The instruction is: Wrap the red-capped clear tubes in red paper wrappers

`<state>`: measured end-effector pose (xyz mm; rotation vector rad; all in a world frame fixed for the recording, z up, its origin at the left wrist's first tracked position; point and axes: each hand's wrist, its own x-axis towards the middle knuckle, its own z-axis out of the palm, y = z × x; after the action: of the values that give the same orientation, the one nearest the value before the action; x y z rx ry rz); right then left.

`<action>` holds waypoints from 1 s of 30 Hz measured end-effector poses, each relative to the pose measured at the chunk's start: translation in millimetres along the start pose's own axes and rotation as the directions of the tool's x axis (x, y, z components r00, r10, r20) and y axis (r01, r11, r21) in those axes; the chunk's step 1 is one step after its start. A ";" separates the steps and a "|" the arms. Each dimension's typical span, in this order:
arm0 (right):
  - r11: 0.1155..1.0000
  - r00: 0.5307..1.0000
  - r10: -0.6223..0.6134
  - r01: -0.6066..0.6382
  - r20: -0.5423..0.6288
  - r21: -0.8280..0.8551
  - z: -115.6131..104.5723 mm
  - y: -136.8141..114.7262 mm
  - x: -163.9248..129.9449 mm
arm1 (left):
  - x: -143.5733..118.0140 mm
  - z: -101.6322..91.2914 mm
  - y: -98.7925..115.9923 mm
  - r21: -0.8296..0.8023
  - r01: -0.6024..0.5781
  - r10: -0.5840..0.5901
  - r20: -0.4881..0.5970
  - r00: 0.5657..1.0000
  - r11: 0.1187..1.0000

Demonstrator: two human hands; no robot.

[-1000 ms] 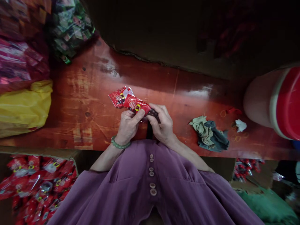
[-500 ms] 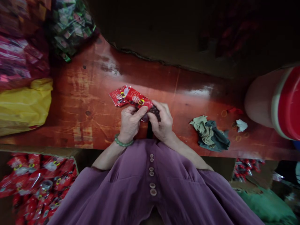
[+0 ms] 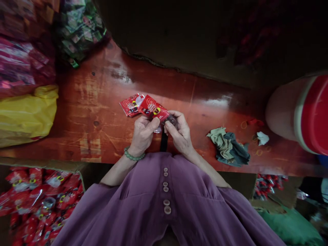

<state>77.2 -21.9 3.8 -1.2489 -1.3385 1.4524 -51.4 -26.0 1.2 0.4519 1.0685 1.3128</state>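
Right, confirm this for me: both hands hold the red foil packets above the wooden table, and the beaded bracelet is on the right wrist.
Wrong wrist. In the head view the green beaded bracelet sits on the left wrist. Both hands do hold the red foil packets above the wooden table.

Loose purple button-front garment (image 3: 164,212) with a row of small round buttons (image 3: 165,191); green beaded bracelet (image 3: 133,156) at left wrist; bare forearms.

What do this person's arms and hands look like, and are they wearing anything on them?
Both hands, the left hand and the right hand, are bare: no gloves, and no rings that I can make out. A bracelet of round green beads circles the left wrist. The forearms are uncovered; loose purple cloth sleeves of a buttoned garment end near the elbows.
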 end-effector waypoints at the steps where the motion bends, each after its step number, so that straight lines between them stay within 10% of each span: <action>1: 0.997 0.999 -0.033 0.033 0.003 -0.064 -0.4 0.3 -0.8 | 0.9 1.7 1.1 -0.009 -0.013 0.013 -0.021 1.000 1.000; 6: 0.957 0.987 -0.159 0.144 -0.038 -0.251 -0.8 3.2 -4.4 | 5.3 5.7 5.7 -0.033 -0.042 0.041 -0.055 0.998 0.999; 14: 0.938 0.928 0.190 -0.267 0.320 0.219 -9.1 -0.9 0.3 | -0.1 6.5 11.9 0.025 0.044 -0.047 0.123 0.991 0.999; 20: 0.986 0.999 -0.035 0.035 0.005 -0.165 -5.6 -2.4 1.7 | 3.4 11.6 7.4 -0.048 0.018 -0.014 0.064 0.998 0.999; 25: 0.983 0.973 0.134 -0.154 0.189 0.095 -0.2 -6.0 4.4 | 6.1 13.5 8.7 -0.051 0.054 -0.052 0.040 0.998 0.997; 30: 0.997 0.991 0.081 -0.082 0.107 0.002 1.7 -6.9 6.3 | 6.3 6.5 10.8 -0.046 0.036 -0.033 0.063 0.997 0.998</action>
<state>73.7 -15.2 9.6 -1.2495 -1.3660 1.5994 -52.5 -15.5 10.5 0.4346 0.9881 1.2829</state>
